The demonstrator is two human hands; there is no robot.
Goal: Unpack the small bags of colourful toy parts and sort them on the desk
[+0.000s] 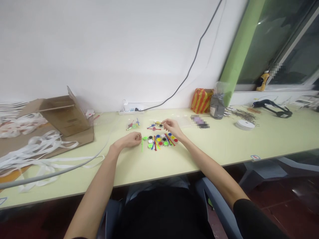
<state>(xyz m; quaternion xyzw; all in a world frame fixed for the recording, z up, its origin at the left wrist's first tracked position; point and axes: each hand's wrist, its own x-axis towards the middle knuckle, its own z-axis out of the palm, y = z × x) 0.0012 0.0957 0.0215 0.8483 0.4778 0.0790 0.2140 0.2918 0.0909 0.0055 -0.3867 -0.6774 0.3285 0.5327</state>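
My left hand point(128, 140) rests curled on the pale green desk point(159, 162), its fingertips beside a thin green plastic stick point(142, 145). Just right of it lie several coloured plastic discs point(159, 140) with red, blue and yellow sticks point(155, 143) among them. My right hand point(173, 128) reaches over these, thumb and forefinger close to a small group of red and dark plastic pieces point(154, 126). Whether those fingers grip anything is hidden at this size. Further left, a small cluster of coloured parts point(132, 125) lies on a clear plastic bag.
A cardboard box point(66, 114) and tangled white plastic strips point(30, 156) lie at the left. Along the wall stand a power strip point(131, 109), an orange-striped bag point(201, 100) and a grey jar point(216, 108). A white tape roll point(245, 124) and a black tool point(272, 108) lie right.
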